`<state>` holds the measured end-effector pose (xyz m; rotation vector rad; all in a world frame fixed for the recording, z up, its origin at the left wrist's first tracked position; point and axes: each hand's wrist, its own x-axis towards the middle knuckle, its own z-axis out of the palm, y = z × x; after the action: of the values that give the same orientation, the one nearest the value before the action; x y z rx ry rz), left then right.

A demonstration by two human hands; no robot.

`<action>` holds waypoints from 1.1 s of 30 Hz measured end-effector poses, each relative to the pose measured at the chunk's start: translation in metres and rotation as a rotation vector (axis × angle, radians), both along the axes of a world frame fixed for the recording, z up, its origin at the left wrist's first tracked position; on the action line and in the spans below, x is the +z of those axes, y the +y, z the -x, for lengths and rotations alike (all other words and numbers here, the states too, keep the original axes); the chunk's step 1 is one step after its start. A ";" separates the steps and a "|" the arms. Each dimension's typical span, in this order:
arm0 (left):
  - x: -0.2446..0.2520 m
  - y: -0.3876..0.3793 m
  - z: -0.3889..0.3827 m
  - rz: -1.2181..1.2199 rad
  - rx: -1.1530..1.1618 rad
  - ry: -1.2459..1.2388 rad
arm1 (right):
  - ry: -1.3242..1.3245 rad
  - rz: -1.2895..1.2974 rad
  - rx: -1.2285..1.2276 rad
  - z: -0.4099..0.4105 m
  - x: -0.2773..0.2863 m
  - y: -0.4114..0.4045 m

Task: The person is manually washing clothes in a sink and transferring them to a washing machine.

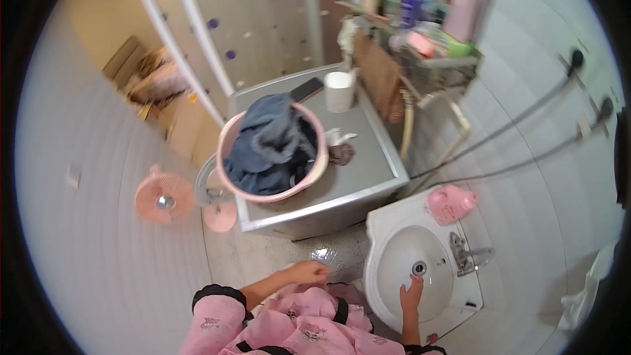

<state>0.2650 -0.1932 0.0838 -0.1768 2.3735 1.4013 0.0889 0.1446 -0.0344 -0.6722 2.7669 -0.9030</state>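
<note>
My right hand [412, 294] is over the bowl of a white washbasin [392, 261], its fingers spread towards the metal drain [419, 268] and nothing in them. Whether the fingertips touch the bowl, I cannot tell. A chrome faucet [463, 255] is mounted on the basin's right side. At the basin's far corner lies a pink plastic jug [450, 204]. My left hand [309, 272] is loosely curled in front of my body, apart from the basin; its palm is hidden. Beyond it, a pink plastic tub [321, 155] heaped with dark blue clothes [266, 143] rests on a grey-topped washing machine or cabinet [360, 172].
Beside the tub are a toilet paper roll [339, 92], a dark phone [306, 89] and a crumpled cloth [341, 154]. A pink electric fan [165, 201] stands at left. Shelves [443, 62] of toiletries hang at the back right. Grey hoses [498, 172] run along the tiled wall.
</note>
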 end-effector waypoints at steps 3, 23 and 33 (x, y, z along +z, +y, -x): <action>-0.023 -0.052 -0.084 -0.172 0.336 -0.157 | 0.136 0.051 0.049 -0.017 0.040 -0.061; -0.114 -0.251 -0.511 0.030 1.330 -0.129 | -0.107 -0.412 1.225 -0.306 0.045 -0.581; -0.109 -0.240 -0.555 -0.045 1.364 -0.369 | -0.005 -0.288 1.179 -0.367 0.036 -0.840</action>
<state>0.8205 -0.4335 -0.0248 -2.0979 1.7871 1.6079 0.4560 -0.6957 0.0015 -1.8523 1.8259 -0.2172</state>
